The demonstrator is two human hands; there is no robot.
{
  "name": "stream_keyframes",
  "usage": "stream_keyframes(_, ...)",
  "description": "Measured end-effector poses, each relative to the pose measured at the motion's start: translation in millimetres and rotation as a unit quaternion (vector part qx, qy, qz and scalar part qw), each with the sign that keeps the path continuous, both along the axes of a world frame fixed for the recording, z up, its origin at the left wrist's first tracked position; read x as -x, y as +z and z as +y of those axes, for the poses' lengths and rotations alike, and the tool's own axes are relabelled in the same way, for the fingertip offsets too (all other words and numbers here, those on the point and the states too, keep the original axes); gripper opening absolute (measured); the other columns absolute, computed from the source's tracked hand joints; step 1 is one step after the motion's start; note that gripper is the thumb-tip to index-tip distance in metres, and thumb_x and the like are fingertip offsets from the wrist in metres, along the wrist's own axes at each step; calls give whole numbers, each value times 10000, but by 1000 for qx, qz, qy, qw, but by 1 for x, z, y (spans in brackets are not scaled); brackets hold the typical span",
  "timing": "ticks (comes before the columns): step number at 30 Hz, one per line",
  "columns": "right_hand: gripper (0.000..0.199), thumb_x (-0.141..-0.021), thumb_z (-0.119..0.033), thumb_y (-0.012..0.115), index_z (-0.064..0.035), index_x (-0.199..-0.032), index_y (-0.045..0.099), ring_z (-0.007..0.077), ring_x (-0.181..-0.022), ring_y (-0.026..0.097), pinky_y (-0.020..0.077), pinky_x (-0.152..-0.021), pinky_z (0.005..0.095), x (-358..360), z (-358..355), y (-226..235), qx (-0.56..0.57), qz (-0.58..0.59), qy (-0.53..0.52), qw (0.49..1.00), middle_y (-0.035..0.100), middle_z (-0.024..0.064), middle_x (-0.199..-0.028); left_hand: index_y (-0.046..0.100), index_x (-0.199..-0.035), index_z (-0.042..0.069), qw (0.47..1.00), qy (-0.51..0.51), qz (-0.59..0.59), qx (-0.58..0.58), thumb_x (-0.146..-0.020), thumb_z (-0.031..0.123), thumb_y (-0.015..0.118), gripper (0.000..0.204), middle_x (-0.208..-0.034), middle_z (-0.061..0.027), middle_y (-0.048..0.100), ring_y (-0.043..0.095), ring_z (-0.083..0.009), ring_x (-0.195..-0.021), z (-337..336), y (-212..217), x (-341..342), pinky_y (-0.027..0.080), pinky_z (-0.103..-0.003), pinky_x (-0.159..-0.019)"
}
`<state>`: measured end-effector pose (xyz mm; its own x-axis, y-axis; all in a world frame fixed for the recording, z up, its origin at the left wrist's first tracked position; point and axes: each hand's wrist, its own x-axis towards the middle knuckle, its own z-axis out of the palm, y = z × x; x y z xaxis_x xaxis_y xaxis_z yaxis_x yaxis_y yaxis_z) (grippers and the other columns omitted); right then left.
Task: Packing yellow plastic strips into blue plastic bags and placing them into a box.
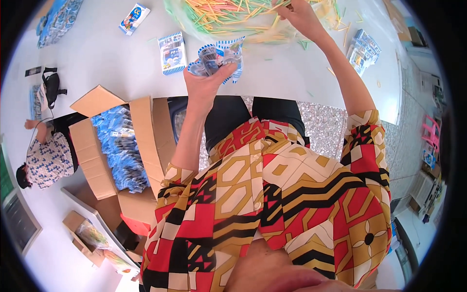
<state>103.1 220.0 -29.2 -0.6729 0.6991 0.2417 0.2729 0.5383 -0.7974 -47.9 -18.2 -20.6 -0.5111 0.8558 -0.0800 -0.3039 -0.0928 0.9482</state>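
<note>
Fingers of the left hand (206,78) curl around a crumpled blue-and-white plastic packet (217,58), gripping it above the near edge of the white tabletop (112,58). The right hand (301,17) reaches further out into a heap of yellow, green and pink sticks (233,17) lying in a clear bag at the far side, its fingers pinched together among them. Just left of the held packet lies a flat blue-and-white packet (172,52), and another rests near the far left corner (134,18). A bundle of similar packets (362,48) sits to the right. An open cardboard box (109,146) filled with blue packets stands beside the person's left arm.
</note>
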Motion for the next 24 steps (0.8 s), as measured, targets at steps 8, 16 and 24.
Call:
stream_keyframes(8, 99, -838, -47, 562, -3, -923, 587, 109, -697, 562, 475, -639, 250, 11, -22, 46, 185, 322, 270, 888, 578, 36, -800, 651, -906, 4, 999, -26, 31, -1, -737, 41, 733, 192, -829, -23, 650, 588, -70, -714, 22, -7, -2, 480, -223, -671)
stream_keyframes(16, 111, -849, -28, 543, 5, -947, 584, 101, -699, 539, 460, -651, 240, 6, -54, 79, 429, 159, 142, 878, 567, 38, -819, 656, -888, 10, 999, -31, 38, 3, -736, 56, 740, 180, -794, -7, 643, 563, -58, -683, 35, -7, -7, 461, -205, -632)
stream_keyframes(24, 131, -827, -21, 542, 15, -947, 582, 103, -686, 539, 457, -633, 232, 8, -45, 65, 296, 238, 275, 883, 573, 42, -811, 659, -861, 22, 998, -26, 47, -19, -738, 73, 745, 158, -774, -1, 637, 554, -51, -681, 36, -10, -6, 457, -203, -622)
